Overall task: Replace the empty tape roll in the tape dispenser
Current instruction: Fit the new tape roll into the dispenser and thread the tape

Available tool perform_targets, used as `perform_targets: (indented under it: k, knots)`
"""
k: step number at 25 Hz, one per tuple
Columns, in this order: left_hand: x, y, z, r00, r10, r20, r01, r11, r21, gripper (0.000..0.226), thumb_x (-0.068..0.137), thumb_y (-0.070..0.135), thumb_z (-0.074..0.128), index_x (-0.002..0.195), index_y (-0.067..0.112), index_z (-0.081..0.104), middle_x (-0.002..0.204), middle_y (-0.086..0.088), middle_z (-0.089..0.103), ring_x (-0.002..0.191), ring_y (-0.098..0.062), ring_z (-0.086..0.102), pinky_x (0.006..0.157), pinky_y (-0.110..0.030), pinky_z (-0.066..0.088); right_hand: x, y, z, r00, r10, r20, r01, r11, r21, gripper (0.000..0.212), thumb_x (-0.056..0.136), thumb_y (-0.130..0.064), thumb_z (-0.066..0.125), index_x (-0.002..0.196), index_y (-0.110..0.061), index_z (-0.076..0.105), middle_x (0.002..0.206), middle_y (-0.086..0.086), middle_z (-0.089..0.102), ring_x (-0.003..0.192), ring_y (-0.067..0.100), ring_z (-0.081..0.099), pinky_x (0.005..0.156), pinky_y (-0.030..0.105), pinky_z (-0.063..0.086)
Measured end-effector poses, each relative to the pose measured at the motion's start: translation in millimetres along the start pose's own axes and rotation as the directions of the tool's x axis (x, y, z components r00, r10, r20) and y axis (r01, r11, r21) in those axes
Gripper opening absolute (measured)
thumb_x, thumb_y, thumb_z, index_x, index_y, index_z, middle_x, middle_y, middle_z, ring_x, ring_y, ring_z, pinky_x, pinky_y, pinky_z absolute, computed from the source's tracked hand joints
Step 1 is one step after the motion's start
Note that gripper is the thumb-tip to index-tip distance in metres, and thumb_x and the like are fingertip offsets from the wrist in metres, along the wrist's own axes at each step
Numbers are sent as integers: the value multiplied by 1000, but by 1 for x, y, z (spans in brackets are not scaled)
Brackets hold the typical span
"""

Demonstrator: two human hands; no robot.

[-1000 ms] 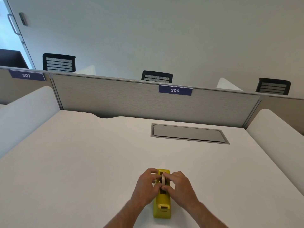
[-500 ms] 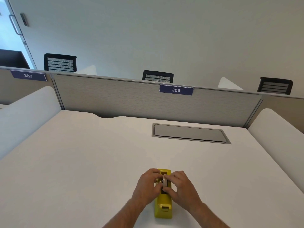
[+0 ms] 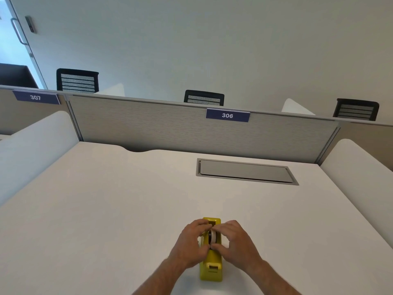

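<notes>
A yellow tape dispenser [image 3: 211, 267] stands lengthwise on the white desk [image 3: 106, 209], near its front edge. A pale tape roll [image 3: 212, 237] sits upright in the dispenser's slot. My left hand [image 3: 189, 244] grips the roll from the left, fingertips on its top. My right hand [image 3: 238, 243] grips it from the right. Both hands hide the dispenser's middle. Its cutter end, nearest me, is uncovered.
A grey cable hatch [image 3: 244, 171] is set flush in the desk at the back right. A grey partition [image 3: 170, 128] with the label 306 closes the far side. White curved side panels [image 3: 359, 167] flank the desk. Black chairs stand beyond.
Both hands stay at the roll in the dispenser. The fingers have shifted slightly around it, and the roll shows a little more between them. The dispenser has not moved.
</notes>
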State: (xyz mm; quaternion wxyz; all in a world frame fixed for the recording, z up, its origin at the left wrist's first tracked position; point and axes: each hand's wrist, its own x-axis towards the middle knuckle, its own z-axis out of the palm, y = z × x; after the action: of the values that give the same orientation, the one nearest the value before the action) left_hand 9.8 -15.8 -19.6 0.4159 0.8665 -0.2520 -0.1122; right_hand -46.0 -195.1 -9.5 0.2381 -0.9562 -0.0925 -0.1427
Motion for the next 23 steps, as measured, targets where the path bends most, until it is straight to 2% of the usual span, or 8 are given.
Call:
perform_targets:
  k: [4,6,12,16,21,23]
  knots:
    - [1,-1,1,1000,-11,16,10,999,33,60,79,37,70,137,35,56,148,15,46,127,-11,50,105,-36,51,1,0,-4,1000,-22,5,22,999,28,35,76,-35,72,111,-28,68,105,-23,66,97,11,55,82,23,51]
    - [2,0,1,1000,-15,22,14,999,37,58,79,40,70,135,38,58,148,17,46,125,-12,51,105,-38,51,3,-1,-6,999,-40,11,40,999,2,31,78,-34,71,108,-29,69,103,-21,69,95,10,55,78,24,53]
    - [7,2,-2,999,-24,36,22,999,48,52,83,32,74,133,36,61,146,18,47,124,-13,52,106,-37,51,10,-1,-8,994,-102,24,104,989,-106,25,76,-41,67,98,-29,72,90,-17,73,86,9,59,61,28,57]
    - [7,1,-2,1000,-18,25,17,999,33,52,82,29,76,131,33,63,145,16,49,120,-11,54,103,-32,53,15,3,-8,996,-88,30,91,993,-77,12,83,-34,63,87,-28,72,85,-19,74,82,7,57,63,31,56]
    - [6,3,-2,1000,-18,24,17,999,33,52,83,27,76,133,31,61,145,15,48,121,-12,53,102,-30,53,14,3,-12,991,-117,64,123,988,-95,24,78,-44,68,96,-29,73,92,-19,74,85,7,60,65,25,55]
    - [6,5,-2,1000,-18,17,17,999,32,52,83,27,76,133,31,61,145,15,48,121,-13,53,103,-31,53,15,2,-12,991,-119,57,124,986,-107,20,78,-42,67,93,-30,73,89,-20,74,81,7,59,61,25,55]
